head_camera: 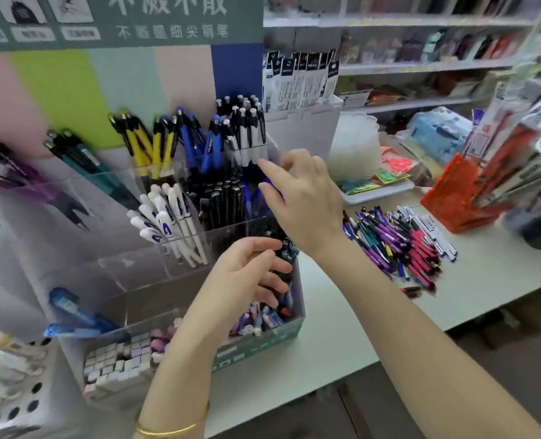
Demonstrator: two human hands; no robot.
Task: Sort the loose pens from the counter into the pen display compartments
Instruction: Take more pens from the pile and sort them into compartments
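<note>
Both forearms point(421, 340) are shown bare from wrist to the lower edge of the view. A thin gold bangle point(171, 430) is worn at the wrist of the left hand point(247, 275); it is seen as two slim, smooth, plain strands set close together. The right hand point(305, 201) is shown bare, and finer detail is lost to blur.

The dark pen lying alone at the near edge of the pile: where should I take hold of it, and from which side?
Pinch the lone pen at mid-barrel, coming from above. It lies flat on the counter, roughly crosswise, at the near edge of the pile, and nothing lies over it.
</note>
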